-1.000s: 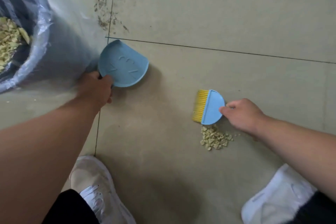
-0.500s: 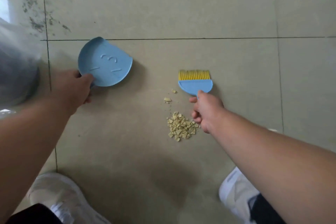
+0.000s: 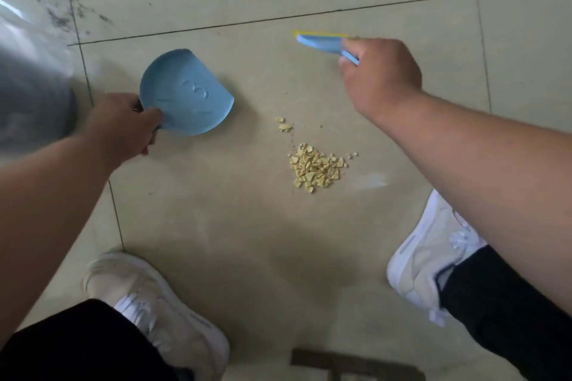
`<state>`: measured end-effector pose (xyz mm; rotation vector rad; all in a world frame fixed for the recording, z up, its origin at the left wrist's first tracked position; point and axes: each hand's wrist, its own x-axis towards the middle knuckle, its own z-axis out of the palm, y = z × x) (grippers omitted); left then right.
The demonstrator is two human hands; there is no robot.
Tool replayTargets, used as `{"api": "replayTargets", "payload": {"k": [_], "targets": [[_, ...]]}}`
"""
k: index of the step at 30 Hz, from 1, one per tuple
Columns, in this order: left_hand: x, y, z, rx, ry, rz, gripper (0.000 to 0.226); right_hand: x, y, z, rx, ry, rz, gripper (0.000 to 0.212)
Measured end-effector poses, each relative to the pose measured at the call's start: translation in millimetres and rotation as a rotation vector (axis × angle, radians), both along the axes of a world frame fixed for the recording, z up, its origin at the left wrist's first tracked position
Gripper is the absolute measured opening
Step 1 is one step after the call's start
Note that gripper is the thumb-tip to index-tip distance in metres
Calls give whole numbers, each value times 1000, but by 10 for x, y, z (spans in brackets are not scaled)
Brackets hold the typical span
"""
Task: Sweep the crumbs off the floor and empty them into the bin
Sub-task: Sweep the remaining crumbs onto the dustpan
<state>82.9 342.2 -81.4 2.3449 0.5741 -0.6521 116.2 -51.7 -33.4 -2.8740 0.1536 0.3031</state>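
A person's left hand [image 3: 123, 122] grips a blue dustpan [image 3: 185, 93] at left of centre, while the right hand [image 3: 379, 77] clutches a brush [image 3: 320, 42] at upper right. The crumbs [image 3: 315, 168] lie heaped on the floor [image 3: 247, 241] at centre, between and below both grips, touching neither.
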Motion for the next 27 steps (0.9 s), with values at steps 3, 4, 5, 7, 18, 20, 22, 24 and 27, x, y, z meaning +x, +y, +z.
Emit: {"api": "replayTargets", "payload": {"k": [3,4,5,7,18,20,22,24,27], "targets": [[-167,109,50,84,41,-122,25,-169,244,-220,-158,112,315,22],[-192,125,39,90,68,-135,25,-297,322,-264,-178,132,424,21],[-203,123,15,82,104,-145,25,-454,371,-279,-199,163,520,20],[-171,85,-41,80,158,-207,24,-810,342,-279,-260,236,692,27],[-25,-431,-73,83,324,-590,24,-1094,-358,69,-196,21,591,15],[-71,-524,-77,52,376,-584,22,-951,-470,51,-295,51,404,24],[-162,-617,-86,-2,463,-576,18,-906,-608,-24,-403,182,256,33],[-257,-704,-73,-19,532,-597,15,-993,-645,-105,-412,326,122,35],[-348,-816,-32,28,623,-666,26,-1273,-471,-222,-360,455,85,53]]}}
